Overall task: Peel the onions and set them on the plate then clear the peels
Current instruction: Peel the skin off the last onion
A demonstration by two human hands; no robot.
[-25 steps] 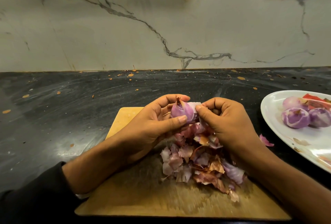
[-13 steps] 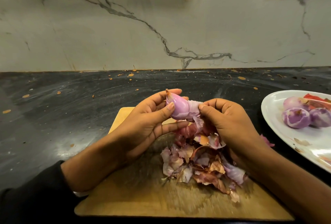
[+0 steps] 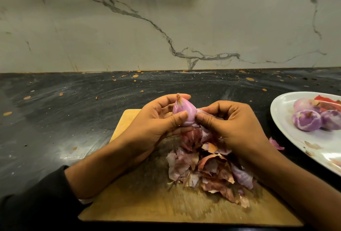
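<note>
My left hand (image 3: 156, 125) grips a small purple onion (image 3: 184, 109) above a wooden cutting board (image 3: 147, 205), its dry tip pointing up. My right hand (image 3: 232, 127) pinches a loose strip of skin at the onion's lower right side. Below both hands a heap of purple and brown peels (image 3: 208, 168) lies on the board. A white plate (image 3: 287, 131) at the right edge holds three peeled onions (image 3: 306, 120).
The board rests on a dark, speckled countertop (image 3: 73, 112) that ends at a marble wall (image 3: 166, 27). One stray peel (image 3: 275, 144) lies on the counter between board and plate. Something red (image 3: 326, 101) sits at the plate's far side.
My left hand has turned the onion so its tip points up and lifted it slightly. My right hand keeps pulling skin at the onion's right side.
</note>
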